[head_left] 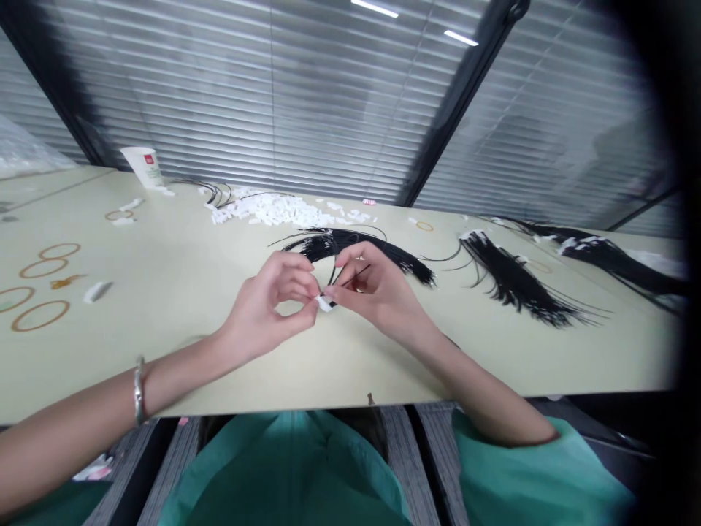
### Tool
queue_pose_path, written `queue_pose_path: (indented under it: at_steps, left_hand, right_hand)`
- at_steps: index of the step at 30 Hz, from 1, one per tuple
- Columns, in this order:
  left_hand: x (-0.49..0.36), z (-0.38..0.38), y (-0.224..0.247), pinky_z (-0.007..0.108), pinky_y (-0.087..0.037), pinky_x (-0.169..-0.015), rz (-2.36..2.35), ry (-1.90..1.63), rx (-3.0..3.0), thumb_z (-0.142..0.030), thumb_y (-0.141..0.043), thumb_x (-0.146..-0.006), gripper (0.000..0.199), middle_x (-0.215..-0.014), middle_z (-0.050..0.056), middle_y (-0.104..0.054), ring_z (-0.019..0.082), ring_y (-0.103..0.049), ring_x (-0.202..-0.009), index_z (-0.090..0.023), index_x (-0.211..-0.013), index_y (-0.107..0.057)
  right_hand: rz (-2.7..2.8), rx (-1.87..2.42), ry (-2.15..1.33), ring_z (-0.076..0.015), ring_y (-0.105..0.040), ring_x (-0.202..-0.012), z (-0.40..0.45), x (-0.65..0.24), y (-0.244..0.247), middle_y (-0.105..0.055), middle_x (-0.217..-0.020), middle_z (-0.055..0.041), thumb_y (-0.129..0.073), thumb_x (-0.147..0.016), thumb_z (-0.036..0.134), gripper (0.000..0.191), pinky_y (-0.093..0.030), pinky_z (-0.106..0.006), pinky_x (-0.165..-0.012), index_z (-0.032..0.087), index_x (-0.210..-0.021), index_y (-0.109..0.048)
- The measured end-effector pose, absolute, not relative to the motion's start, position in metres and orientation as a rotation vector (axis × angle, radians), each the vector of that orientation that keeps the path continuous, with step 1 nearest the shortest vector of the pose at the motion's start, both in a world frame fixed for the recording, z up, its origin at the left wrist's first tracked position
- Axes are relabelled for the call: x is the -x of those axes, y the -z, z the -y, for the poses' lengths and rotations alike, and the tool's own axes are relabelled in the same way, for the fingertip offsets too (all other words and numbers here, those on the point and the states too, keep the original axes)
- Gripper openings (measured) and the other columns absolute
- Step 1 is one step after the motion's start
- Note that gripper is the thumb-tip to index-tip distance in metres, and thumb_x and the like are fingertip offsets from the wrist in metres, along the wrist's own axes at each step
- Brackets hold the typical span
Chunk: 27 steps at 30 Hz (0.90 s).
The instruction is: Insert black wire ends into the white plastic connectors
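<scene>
Above the middle of the table, my left hand [279, 296] pinches a small white plastic connector [325, 303] between thumb and fingers. My right hand [372, 288] is closed on a thin black wire [358, 273], its fingertips right at the connector. The wire's end meets the connector there; how far it goes in is hidden by my fingers. Just behind my hands lies a bundle of black wires [394, 256] with bare-looking silvery ends. Past it is a heap of loose white connectors [279, 210].
A paper cup [143, 166] stands at the back left. Rubber bands [41, 315] and a white piece [97, 291] lie on the left. More wire bundles [515, 281] rest on the right, some with white connectors. A window with blinds [263, 95] borders the table's far edge.
</scene>
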<state>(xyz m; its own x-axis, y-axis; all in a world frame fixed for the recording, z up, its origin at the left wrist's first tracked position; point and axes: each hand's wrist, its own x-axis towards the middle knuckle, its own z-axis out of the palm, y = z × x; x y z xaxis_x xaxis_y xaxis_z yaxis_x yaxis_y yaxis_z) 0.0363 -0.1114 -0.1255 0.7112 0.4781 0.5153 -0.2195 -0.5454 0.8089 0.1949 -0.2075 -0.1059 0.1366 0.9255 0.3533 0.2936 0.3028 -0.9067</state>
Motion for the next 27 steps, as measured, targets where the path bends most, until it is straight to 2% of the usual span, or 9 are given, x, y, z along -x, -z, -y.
queue_pose_path:
  at_steps: [4,9,27]
  left_hand:
    - [-0.029,0.121,0.119,0.021,-0.056,-0.071,0.011,-1.123,-1.875,-0.006,-0.065,-0.069,0.045,-0.085,0.001,-0.061,0.010,-0.063,-0.078,-0.019,-0.104,-0.042]
    - [-0.026,0.125,0.117,0.023,-0.058,-0.067,0.176,-1.231,-1.836,-0.001,-0.065,-0.068,0.047,-0.086,0.003,-0.061,0.013,-0.064,-0.078,-0.017,-0.105,-0.043]
    - [-0.027,0.124,0.116,0.023,-0.057,-0.063,0.281,-1.254,-1.849,0.003,-0.063,-0.068,0.044,-0.087,0.006,-0.062,0.012,-0.064,-0.077,-0.013,-0.105,-0.045]
  right_hand:
    - [1.340,1.166,-0.684,-0.0072,-0.049,-0.062,0.222,-0.178,0.085,-0.050,-0.072,-0.0002,-0.072,-0.078,0.037,0.042,-0.037,-0.015,-0.055,0.013,-0.096,-0.043]
    - [1.341,1.179,-0.619,-0.0085,-0.051,-0.065,0.231,-0.169,0.078,-0.050,-0.072,-0.0005,-0.072,-0.079,0.037,0.040,-0.041,-0.017,-0.056,0.014,-0.095,-0.045]
    - [1.346,1.204,-0.530,-0.0072,-0.050,-0.066,0.236,-0.167,0.077,-0.049,-0.075,-0.0005,-0.073,-0.079,0.031,0.033,-0.044,-0.016,-0.058,0.014,-0.093,-0.048]
